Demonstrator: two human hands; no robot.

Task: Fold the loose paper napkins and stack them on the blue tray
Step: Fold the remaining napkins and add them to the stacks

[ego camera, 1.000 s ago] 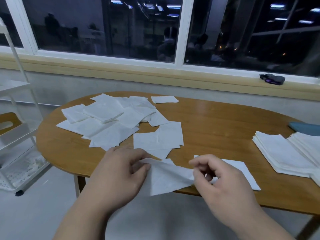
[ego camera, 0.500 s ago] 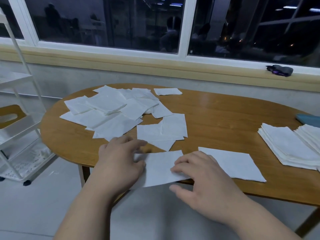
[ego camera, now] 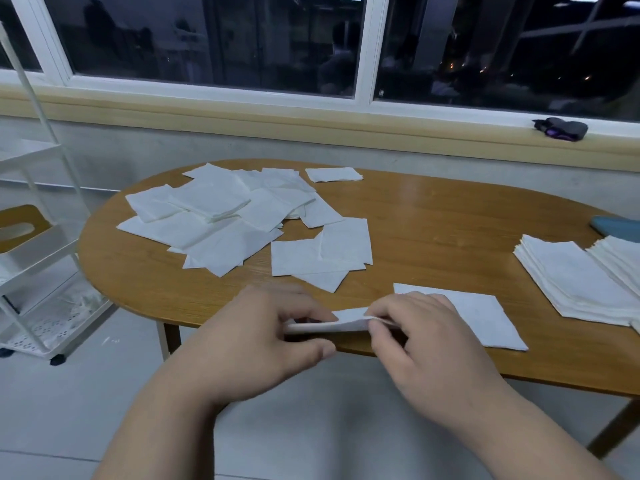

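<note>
Flat earlier, the white paper napkin (ego camera: pixel 334 323) now bends double, pinched by left hand (ego camera: pixel 263 344) and right hand (ego camera: pixel 424 344).

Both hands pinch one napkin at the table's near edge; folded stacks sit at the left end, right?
No: the head view shows the folded stacks at the right end. The left hand and right hand do pinch the napkin.

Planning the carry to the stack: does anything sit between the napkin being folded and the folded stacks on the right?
Only a flat napkin on the table, lying between the held napkin and the stacks. It lies low, so a lifted carry should clear it.
</note>
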